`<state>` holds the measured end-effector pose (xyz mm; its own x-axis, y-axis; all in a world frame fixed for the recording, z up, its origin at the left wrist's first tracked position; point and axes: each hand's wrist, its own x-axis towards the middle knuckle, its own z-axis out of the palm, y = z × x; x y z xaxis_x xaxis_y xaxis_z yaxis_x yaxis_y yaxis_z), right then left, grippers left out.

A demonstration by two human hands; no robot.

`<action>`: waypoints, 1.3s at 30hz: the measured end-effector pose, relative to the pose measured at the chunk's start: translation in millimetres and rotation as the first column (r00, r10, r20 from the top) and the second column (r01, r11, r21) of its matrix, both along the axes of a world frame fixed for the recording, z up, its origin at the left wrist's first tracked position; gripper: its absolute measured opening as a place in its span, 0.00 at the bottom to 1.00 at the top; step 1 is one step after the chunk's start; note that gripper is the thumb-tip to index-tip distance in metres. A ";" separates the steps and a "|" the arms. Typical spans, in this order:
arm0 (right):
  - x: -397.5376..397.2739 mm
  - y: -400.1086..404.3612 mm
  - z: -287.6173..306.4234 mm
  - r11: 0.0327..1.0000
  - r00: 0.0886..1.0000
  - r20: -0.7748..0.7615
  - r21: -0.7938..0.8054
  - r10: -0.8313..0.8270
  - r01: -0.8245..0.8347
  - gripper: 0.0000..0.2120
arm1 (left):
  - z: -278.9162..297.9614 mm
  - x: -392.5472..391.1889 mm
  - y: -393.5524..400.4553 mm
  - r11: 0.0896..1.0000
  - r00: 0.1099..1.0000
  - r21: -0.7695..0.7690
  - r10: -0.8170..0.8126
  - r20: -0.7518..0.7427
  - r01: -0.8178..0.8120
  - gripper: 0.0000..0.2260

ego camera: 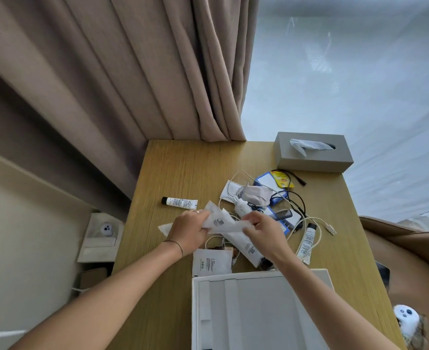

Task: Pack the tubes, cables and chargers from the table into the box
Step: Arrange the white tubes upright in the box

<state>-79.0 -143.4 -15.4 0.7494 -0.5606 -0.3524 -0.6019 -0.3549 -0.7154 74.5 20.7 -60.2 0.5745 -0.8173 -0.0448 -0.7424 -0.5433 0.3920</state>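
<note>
- Both hands are over the middle of the table (183,168), working the same bunch of white packets (219,219).
- Left hand (189,232) has its fingers curled shut around the left end of the packets; there's a ring on one finger and a thin band on the wrist.
- Right hand (263,229) pinches the right end, thumb and fingers closed on it.
- The box (258,311) sits open at the near edge, right under the right forearm, and looks bare inside.
- One tube (179,201) lies alone to the left, apart from the mess.
- A second tube (306,242) is on the right, lying in a loop of white cable (320,224).
- A bigger white tube (243,245) lies just under the hands, pointing at the box.
- Black cable (296,200) tangles with a comb (281,213), a face mask (255,194) and a blue card (268,181) further back.
- Grey tissue box (311,155) sits in the far right corner, curtain (158,72) behind.
</note>
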 end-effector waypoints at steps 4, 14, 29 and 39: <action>18.3 9.0 4.3 0.901 0.956 -0.064 -0.319 0.288 -0.293 0.20 | 22.0 1.9 4.8 0.997 1.000 -0.080 0.002 -0.024 -0.004 0.06; -1.1 4.6 36.5 0.996 0.995 0.070 0.048 0.076 -0.080 0.09 | 98.0 -2.6 18.9 0.745 0.868 -0.469 0.305 -0.392 -0.474 0.02; -142.2 22.4 43.9 0.889 0.997 0.052 0.451 0.058 -0.075 0.13 | 146.6 -67.2 59.4 0.396 0.094 -0.196 -0.261 -0.961 -0.897 0.18; -161.9 60.8 -18.1 0.950 0.905 -0.298 0.165 0.304 -0.265 0.07 | 139.5 -108.7 89.8 0.408 0.097 -0.194 -0.246 -0.964 -0.892 0.20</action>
